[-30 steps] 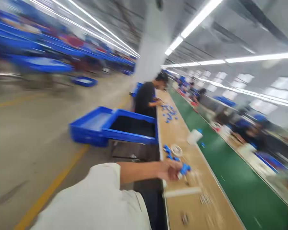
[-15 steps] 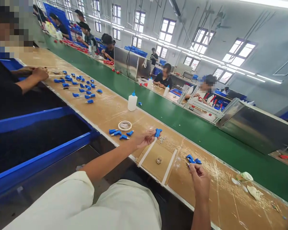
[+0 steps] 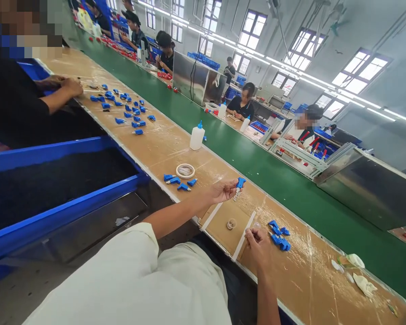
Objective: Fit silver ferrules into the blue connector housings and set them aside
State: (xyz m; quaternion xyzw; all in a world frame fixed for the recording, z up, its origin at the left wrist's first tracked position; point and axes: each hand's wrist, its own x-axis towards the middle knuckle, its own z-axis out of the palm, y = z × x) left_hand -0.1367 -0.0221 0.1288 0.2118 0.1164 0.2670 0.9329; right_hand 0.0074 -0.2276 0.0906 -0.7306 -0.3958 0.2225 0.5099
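Note:
My left hand (image 3: 224, 191) is closed on a small blue plastic part (image 3: 241, 183) with a whitish lower end, held above the board's far edge. Just under it lie several tiny pale pieces (image 3: 236, 197). My right hand (image 3: 260, 246) has its fingertips pinched together by the right tape strip of a cardboard sheet (image 3: 219, 230); whatever is between them is too small to make out. On that sheet stands a little round clear dish (image 3: 231, 224). Right of my right hand sits a cluster of similar blue parts (image 3: 280, 241).
A tape roll (image 3: 185, 171) and several blue parts (image 3: 183, 187) lie to the left. Beyond them stands a white bottle with a blue tip (image 3: 196, 137). A green conveyor belt (image 3: 257, 174) runs behind the table. A co-worker's hands (image 3: 71, 85) work at far left, near more blue parts.
My right hand has moved left from the blue cluster to the cardboard's tape strip, and more parts show in the cluster. My left hand still holds its blue part. The view has shifted.

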